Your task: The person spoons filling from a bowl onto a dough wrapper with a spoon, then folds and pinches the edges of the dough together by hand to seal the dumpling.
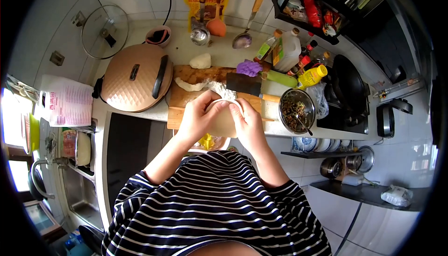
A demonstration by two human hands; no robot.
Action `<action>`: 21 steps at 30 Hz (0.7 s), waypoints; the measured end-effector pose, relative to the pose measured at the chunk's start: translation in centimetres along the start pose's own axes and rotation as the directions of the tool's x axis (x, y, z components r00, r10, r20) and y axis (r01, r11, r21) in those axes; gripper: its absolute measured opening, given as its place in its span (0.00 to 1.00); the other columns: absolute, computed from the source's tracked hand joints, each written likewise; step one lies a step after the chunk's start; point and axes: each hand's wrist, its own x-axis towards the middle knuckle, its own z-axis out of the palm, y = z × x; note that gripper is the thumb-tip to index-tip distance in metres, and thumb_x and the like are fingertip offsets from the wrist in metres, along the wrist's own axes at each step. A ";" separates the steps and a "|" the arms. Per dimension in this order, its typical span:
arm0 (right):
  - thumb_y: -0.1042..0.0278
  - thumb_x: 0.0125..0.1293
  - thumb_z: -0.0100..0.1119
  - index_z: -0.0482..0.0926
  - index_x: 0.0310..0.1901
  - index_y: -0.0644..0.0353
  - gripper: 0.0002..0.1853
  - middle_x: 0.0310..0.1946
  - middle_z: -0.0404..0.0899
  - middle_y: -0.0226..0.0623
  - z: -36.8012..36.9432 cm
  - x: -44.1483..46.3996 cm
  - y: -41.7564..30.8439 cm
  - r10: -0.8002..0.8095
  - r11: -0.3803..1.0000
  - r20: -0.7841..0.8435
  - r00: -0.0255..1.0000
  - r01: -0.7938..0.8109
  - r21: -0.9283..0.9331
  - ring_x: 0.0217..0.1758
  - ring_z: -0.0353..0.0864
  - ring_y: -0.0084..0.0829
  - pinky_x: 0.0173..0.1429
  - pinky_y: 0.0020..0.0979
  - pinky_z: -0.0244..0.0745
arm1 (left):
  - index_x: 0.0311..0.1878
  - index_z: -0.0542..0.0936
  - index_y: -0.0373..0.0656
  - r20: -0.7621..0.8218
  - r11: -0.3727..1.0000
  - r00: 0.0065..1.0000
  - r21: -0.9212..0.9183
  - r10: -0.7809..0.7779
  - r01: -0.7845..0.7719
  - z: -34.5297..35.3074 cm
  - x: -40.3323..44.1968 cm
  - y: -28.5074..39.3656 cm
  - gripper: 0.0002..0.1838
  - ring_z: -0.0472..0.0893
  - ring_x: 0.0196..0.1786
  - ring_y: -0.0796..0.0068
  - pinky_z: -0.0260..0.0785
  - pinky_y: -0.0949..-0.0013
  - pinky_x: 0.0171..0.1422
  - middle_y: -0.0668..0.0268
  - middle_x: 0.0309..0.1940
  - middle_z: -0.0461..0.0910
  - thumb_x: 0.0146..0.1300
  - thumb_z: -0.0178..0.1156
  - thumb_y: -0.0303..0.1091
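Note:
A thin flattened piece of dough (pixel 222 124) hangs between my hands, its upper edge curved and pinched. My left hand (pixel 200 114) grips its left side with fingers and thumb. On the other side, my right hand (pixel 247 121) is closed on the right edge, thumb toward the middle. Just beyond them lies a wooden cutting board (pixel 179 98) with a heap of flour (pixel 217 87), a long strip of dough (pixel 187 85) and a lump of dough (pixel 200 61). A cleaver (pixel 245 83) rests across the board's right side.
A metal bowl of chopped filling (pixel 297 110) with a spoon stands right of the board. Left is a round electric griddle (pixel 133 79). Bottles (pixel 285 53), a purple bundle (pixel 249 68) and a black wok (pixel 347 83) are at the back right. A sink (pixel 83 193) is far left.

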 end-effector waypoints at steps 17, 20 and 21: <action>0.64 0.74 0.52 0.77 0.42 0.63 0.10 0.27 0.76 0.35 0.0 -0.6 0.6 -0.120 0.993 -0.031 0.992 0.120 0.001 0.29 0.73 0.22 0.37 0.25 0.70 | 0.38 0.79 0.36 0.123 0.967 0.980 0.186 0.155 -0.176 -0.4 0.0 0.0 0.09 0.79 0.30 0.71 0.72 0.68 0.38 0.56 0.28 0.80 0.66 0.62 0.34; 0.63 0.75 0.52 0.77 0.42 0.63 0.11 0.28 0.77 0.32 -0.4 -0.7 0.7 -0.044 0.999 0.030 0.999 0.045 -0.016 0.32 0.73 0.19 0.39 0.23 0.71 | 0.40 0.79 0.37 0.152 0.963 0.980 0.217 0.131 -0.162 -0.5 -0.1 -0.2 0.10 0.78 0.31 0.72 0.71 0.69 0.39 0.58 0.29 0.80 0.68 0.60 0.35; 0.63 0.75 0.52 0.77 0.42 0.63 0.11 0.28 0.77 0.32 -0.4 -0.8 0.7 -0.030 0.999 0.043 0.999 0.031 -0.023 0.32 0.74 0.19 0.40 0.22 0.71 | 0.41 0.79 0.37 0.163 0.962 0.980 0.229 0.115 -0.150 -0.5 -0.1 -0.3 0.11 0.78 0.32 0.72 0.71 0.69 0.40 0.60 0.30 0.81 0.69 0.59 0.37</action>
